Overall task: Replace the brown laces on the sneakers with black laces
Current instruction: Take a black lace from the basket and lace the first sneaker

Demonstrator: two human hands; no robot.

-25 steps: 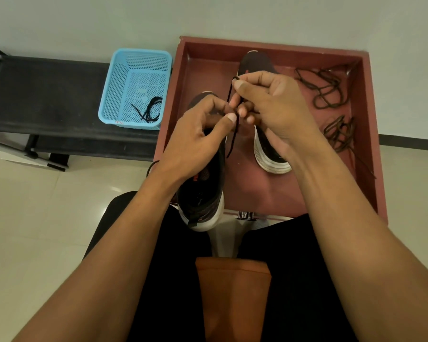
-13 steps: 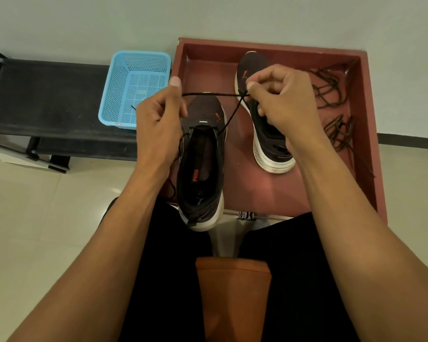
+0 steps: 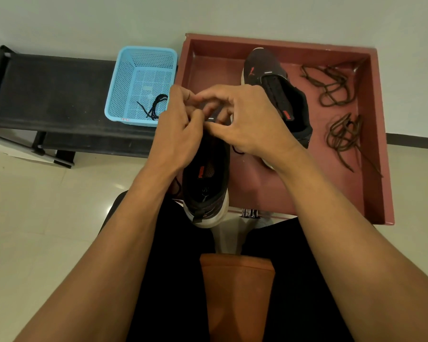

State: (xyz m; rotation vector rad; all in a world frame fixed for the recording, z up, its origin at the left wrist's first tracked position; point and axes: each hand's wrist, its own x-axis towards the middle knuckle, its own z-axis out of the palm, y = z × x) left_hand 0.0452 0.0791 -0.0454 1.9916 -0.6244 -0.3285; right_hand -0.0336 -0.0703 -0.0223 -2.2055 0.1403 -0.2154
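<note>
A dark sneaker (image 3: 208,183) with a white sole lies at the near left edge of the red tray (image 3: 378,144), heel toward me. Over its eyelets, my left hand (image 3: 181,129) and my right hand (image 3: 245,119) meet, fingertips pinching a black lace that they mostly hide; a loop of it (image 3: 237,151) shows under my right hand. The second dark sneaker (image 3: 277,90) stands farther back in the tray. Two bundles of brown laces (image 3: 331,87) (image 3: 344,134) lie at the tray's right side.
A blue plastic basket (image 3: 124,95) holding another black lace (image 3: 153,107) sits on a black bench (image 3: 47,95) to the left of the tray. The wall is right behind. My legs and an orange stool seat (image 3: 235,292) are below.
My hands were spread apart, pulling the black lace taut above the near sneaker. They have come together and dropped low over its eyelets.
</note>
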